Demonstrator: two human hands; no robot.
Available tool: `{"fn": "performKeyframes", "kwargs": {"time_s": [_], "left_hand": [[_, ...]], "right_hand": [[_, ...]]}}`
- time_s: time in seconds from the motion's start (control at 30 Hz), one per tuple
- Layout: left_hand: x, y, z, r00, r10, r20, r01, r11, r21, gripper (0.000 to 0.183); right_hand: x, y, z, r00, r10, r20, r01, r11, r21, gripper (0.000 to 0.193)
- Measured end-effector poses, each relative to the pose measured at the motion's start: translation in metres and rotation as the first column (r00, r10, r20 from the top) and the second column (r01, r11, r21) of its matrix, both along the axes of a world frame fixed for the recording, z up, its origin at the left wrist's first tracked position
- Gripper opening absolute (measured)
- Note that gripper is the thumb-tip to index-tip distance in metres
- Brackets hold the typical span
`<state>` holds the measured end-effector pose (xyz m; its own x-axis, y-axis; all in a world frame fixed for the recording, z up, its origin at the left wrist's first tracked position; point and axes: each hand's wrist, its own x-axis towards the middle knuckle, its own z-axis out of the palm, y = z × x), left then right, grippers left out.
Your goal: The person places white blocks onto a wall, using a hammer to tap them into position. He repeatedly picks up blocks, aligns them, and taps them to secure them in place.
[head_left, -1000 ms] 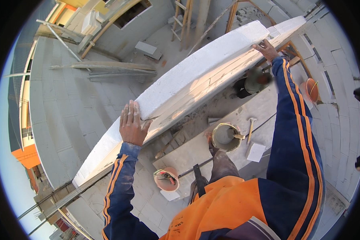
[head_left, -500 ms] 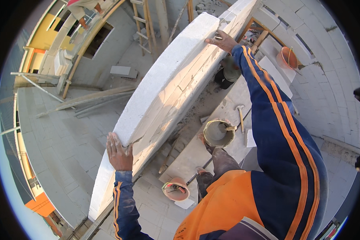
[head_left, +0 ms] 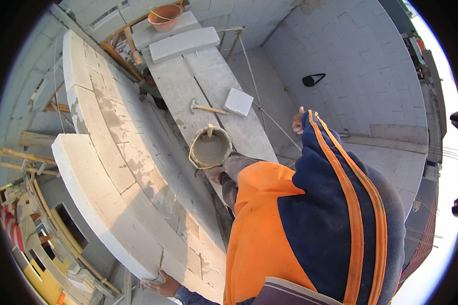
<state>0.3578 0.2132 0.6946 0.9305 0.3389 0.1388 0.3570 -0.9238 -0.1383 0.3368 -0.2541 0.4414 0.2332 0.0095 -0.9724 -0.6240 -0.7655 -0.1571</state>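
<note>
A long white building block (head_left: pixel 94 195) lies along the top of a curved-looking block wall (head_left: pixel 132 165), which is marked with grey mortar. My left hand (head_left: pixel 162 283) touches the near end of this block, with thumb and fingers spread. My right hand (head_left: pixel 298 122) is held out over the far side of the platform, apart from the wall. Its thumb stands away from loosely bent fingers, partly hidden by the sleeve, and I see nothing in it. A bucket of grey mortar (head_left: pixel 206 150) with a wooden handle sticking out stands beside my leg.
On the plank platform (head_left: pixel 213 71) lie a hammer (head_left: pixel 207 107), a square white block (head_left: pixel 238 102) and a longer block (head_left: pixel 184 44). An orange bucket (head_left: pixel 165 18) stands at its far end. Someone (head_left: pixel 152 91) is below, between wall and platform. A diagonal brace (head_left: pixel 254 84) borders the platform.
My view has swung to the right. My right hand has left the block's far end and moved out to the right. My left hand still touches the block's near end.
</note>
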Motion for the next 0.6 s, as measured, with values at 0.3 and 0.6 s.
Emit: {"fn": "performKeyframes", "kwargs": {"time_s": [0.3, 0.6], "left_hand": [[0.080, -0.029, 0.040, 0.982, 0.139, -0.128, -0.166, 0.958, -0.235, 0.105], [0.163, 0.025, 0.017, 0.967, 0.009, -0.253, -0.178, 0.736, -0.653, 0.097]], "right_hand": [[-0.051, -0.171, 0.014, 0.938, -0.337, 0.078, 0.346, 0.912, -0.220, 0.114], [0.025, -0.066, 0.049, 0.838, 0.543, 0.046, -0.543, 0.839, -0.017, 0.112]]}}
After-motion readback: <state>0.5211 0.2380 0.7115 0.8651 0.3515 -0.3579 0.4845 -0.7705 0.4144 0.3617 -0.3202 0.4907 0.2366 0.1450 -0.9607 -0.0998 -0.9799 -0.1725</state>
